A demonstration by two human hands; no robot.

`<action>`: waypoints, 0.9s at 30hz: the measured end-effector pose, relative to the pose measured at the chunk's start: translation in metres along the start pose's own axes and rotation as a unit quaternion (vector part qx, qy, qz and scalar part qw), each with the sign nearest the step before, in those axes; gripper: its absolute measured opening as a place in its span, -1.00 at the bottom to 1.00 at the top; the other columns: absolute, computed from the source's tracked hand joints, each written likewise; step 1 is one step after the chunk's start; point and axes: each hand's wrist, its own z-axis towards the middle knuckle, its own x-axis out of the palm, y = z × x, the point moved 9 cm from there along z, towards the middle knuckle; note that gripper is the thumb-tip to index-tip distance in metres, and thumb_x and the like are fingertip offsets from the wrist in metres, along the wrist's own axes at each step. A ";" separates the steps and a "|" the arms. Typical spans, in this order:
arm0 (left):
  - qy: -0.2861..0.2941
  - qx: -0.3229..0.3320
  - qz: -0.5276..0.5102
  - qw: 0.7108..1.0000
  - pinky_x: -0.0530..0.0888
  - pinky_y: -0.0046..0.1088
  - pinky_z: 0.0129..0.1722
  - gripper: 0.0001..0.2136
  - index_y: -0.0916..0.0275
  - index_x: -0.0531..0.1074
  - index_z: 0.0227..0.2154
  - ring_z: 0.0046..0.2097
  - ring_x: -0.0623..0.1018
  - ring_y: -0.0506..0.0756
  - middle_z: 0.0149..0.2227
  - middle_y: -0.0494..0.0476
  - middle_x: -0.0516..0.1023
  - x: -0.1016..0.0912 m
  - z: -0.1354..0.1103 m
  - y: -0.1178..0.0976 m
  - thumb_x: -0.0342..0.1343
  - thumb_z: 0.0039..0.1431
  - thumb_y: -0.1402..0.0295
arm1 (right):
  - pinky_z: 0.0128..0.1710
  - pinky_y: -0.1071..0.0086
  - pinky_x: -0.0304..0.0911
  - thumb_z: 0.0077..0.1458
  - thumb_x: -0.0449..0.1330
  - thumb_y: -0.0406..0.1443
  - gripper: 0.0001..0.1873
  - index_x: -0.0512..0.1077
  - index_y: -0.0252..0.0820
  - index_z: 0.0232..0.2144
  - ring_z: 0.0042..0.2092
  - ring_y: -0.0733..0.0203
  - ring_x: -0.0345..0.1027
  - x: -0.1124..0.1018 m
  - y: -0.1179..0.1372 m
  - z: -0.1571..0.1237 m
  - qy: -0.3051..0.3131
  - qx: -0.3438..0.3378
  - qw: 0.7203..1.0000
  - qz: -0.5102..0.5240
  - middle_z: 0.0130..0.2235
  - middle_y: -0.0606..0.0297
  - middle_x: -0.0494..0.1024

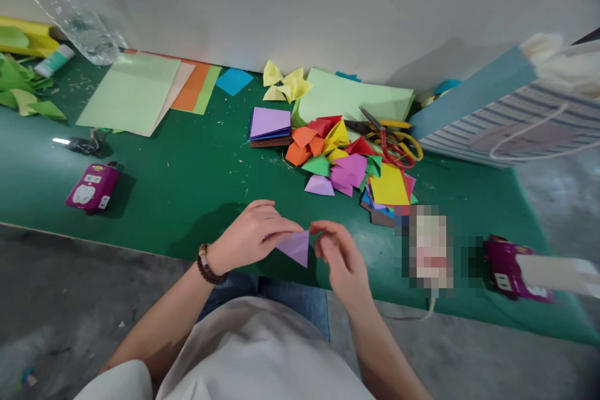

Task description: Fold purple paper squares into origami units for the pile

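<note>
A purple paper triangle (296, 248) hangs in the air above the green table mat, its point downward. My left hand (250, 237), with a dark bead bracelet (207, 264) on its wrist, holds the triangle's upper left edge between its fingers. My right hand (340, 262) is close beside the triangle's upper right corner, with its fingertips curled at that corner. Whether those fingers grip the paper is hidden. Just beyond both hands lies a heap of folded coloured paper pieces (335, 153).
Stacked coloured paper (269, 126), loose sheets (129, 94) and red-handled scissors (394, 150) lie on the mat. A striped paper bag (497, 115) stands at the right end. Magenta boxes (92, 187) sit on either side, and a pixelated object (429, 250) lies near the front edge.
</note>
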 end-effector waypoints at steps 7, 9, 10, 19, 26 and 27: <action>-0.008 0.051 0.116 0.992 0.05 -0.06 0.30 -0.77 0.04 0.49 -0.08 0.05 0.46 0.09 -0.09 0.04 0.58 0.003 0.010 -0.005 0.03 0.27 0.36 | -0.36 0.34 0.34 0.16 0.12 -0.14 -0.76 0.49 -0.15 -0.29 -0.39 0.21 0.40 0.000 0.001 0.005 -0.035 -0.012 0.990 -0.136 -0.38 0.25 0.56; -0.042 0.062 0.177 0.981 0.06 -0.01 0.29 -0.76 0.07 0.46 -0.04 0.13 0.39 0.15 0.02 0.09 0.52 0.004 0.008 -0.008 0.07 0.25 0.35 | -0.35 0.34 0.35 0.16 0.12 -0.15 -0.76 0.49 -0.15 -0.27 -0.39 0.22 0.41 -0.005 0.005 0.003 -0.085 -0.031 0.983 -0.161 -0.37 0.25 0.56; -0.062 0.065 0.201 0.976 0.10 -0.01 0.27 -0.75 0.10 0.45 -0.03 0.15 0.37 0.17 0.06 0.12 0.48 0.006 0.006 -0.010 0.08 0.24 0.35 | -0.34 0.35 0.35 0.17 0.12 -0.16 -0.77 0.48 -0.15 -0.25 -0.39 0.22 0.41 -0.006 0.007 0.002 -0.100 -0.045 0.979 -0.173 -0.35 0.24 0.57; -0.114 0.043 0.144 0.982 0.44 -0.22 0.08 -0.77 0.25 0.41 -0.10 0.04 0.46 0.12 -0.01 0.20 0.49 0.033 -0.018 0.010 0.08 0.18 0.52 | -0.37 0.34 0.39 0.19 0.11 -0.18 -0.71 0.42 -0.12 -0.07 -0.31 0.22 0.43 0.013 -0.016 0.001 -0.001 -0.022 0.996 -0.087 -0.16 0.16 0.54; -0.114 0.033 0.055 0.991 0.46 -0.25 0.07 -0.85 0.24 0.39 -0.21 0.05 0.48 0.11 0.01 0.25 0.48 0.024 -0.026 0.014 0.16 0.18 0.34 | -0.42 0.36 0.38 0.14 0.17 -0.19 -0.76 0.45 -0.10 -0.14 -0.39 0.28 0.38 0.013 -0.023 0.006 0.030 -0.016 0.998 -0.049 -0.16 0.20 0.54; -0.109 0.037 0.044 0.992 0.46 -0.23 0.07 -0.76 0.24 0.39 -0.23 0.07 0.47 0.13 0.01 0.27 0.47 0.022 -0.028 0.014 0.21 0.12 0.23 | -0.43 0.36 0.38 0.16 0.14 -0.21 -0.77 0.45 -0.10 -0.13 -0.38 0.27 0.40 0.010 -0.022 0.007 0.024 -0.020 0.998 -0.049 -0.14 0.19 0.54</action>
